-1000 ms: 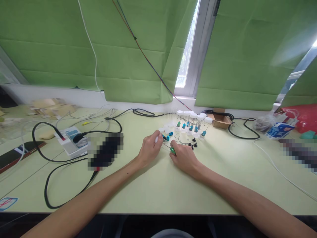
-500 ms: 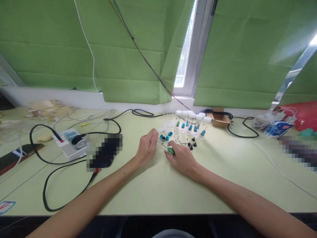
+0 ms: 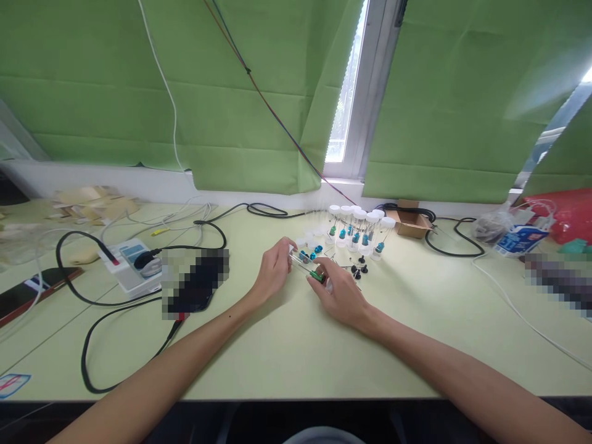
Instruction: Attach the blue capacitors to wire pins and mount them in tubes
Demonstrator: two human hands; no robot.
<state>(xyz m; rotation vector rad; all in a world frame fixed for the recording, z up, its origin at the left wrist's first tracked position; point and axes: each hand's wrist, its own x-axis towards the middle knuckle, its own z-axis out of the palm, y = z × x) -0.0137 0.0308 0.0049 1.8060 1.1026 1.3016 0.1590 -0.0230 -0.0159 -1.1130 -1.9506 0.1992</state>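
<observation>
Between my two hands lies a clear tube [image 3: 300, 264], tilted, with a small green-ended part [image 3: 317, 277] inside its right end. My left hand [image 3: 272, 271] is closed round the tube's left end, where something white, perhaps the cap, shows at the fingertips. The fingers of my right hand [image 3: 341, 291] grip the other end, by the green piece. Just behind the hands are small blue pieces [image 3: 316, 251], several black pieces [image 3: 355, 271] and thin metal rods [image 3: 343, 266]. White-capped tubes [image 3: 355, 229] stand upright beyond, with blue or green parts inside.
A small cardboard box [image 3: 409, 222] sits at the back right, near black cable. To the left are a power strip [image 3: 132, 268], a dark blurred device [image 3: 198, 283] and looping black cables [image 3: 86, 351]. A red bag [image 3: 564, 216] lies far right. Green blinds [image 3: 254, 123] hang behind.
Both hands stay on the tube. My left hand has shifted slightly left and away from me, and more of the tube and its white end now shows.
</observation>
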